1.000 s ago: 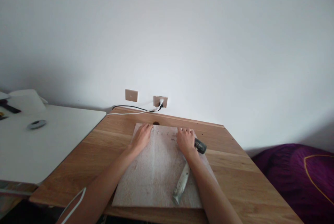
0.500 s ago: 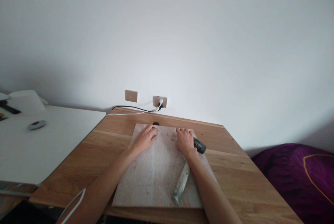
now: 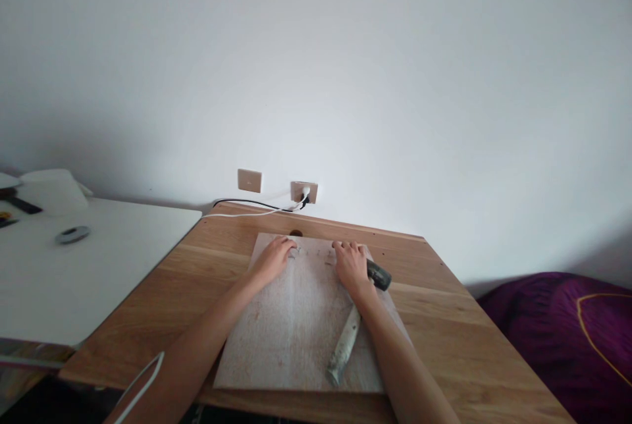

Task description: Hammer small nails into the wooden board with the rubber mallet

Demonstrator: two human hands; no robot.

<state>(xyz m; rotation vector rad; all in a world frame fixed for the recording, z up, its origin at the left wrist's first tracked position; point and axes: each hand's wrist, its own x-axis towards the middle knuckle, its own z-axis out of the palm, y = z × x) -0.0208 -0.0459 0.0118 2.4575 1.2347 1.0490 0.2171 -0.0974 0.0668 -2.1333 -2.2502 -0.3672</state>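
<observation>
A pale, worn board (image 3: 291, 332) lies on a wooden table (image 3: 444, 332). My left hand (image 3: 272, 259) rests on the board's far left part, fingers curled down over something small that I cannot make out. My right hand (image 3: 351, 265) lies on the board's far right part, fingers stretched forward and flat. A hammer (image 3: 345, 342) with a pale handle and a dark head (image 3: 379, 275) lies on the board under my right wrist, the head just right of that hand.
A white desk (image 3: 99, 266) with a small round grey object (image 3: 72, 235) adjoins the table on the left. Wall sockets (image 3: 303, 191) with a white and a black cable sit behind the table. A purple cushion (image 3: 557, 325) lies at the right. A white cable (image 3: 143, 378) hangs near my left arm.
My left hand shifted slightly right along the board's far edge and then drew back a little. The right hand and the hammer stayed put.
</observation>
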